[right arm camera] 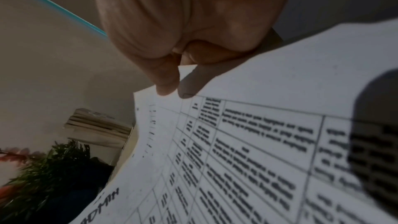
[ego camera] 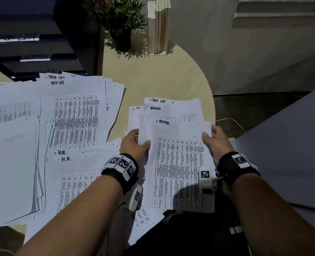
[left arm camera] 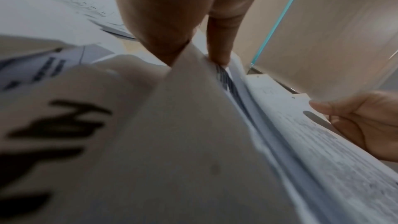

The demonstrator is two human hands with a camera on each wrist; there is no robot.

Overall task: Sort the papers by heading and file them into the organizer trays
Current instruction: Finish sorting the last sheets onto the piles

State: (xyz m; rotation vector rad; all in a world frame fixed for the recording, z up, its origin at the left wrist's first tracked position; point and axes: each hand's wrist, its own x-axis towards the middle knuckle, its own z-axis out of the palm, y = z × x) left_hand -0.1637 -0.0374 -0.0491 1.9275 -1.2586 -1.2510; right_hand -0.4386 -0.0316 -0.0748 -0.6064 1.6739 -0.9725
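I hold a fanned stack of printed sheets above the round table. The top sheet (ego camera: 179,163) is headed ADMIN; behind it show another ADMIN sheet (ego camera: 164,110) and a TASK LIST sheet (ego camera: 173,102). My left hand (ego camera: 136,143) grips the stack's left edge, thumb on top (left arm camera: 170,43). My right hand (ego camera: 213,140) pinches the top sheet's right edge (right arm camera: 168,83). Sorted piles lie on the left: TASK LIST (ego camera: 77,108), H.R. (ego camera: 75,172) and an ADMIN pile (ego camera: 7,111). The black organizer trays (ego camera: 34,52) stand at the back left.
A potted plant (ego camera: 119,21) and upright books (ego camera: 159,26) stand at the back of the beige round table (ego camera: 162,80). A grey surface (ego camera: 289,145) lies to the right. A white cable (ego camera: 232,121) runs on the dark floor.
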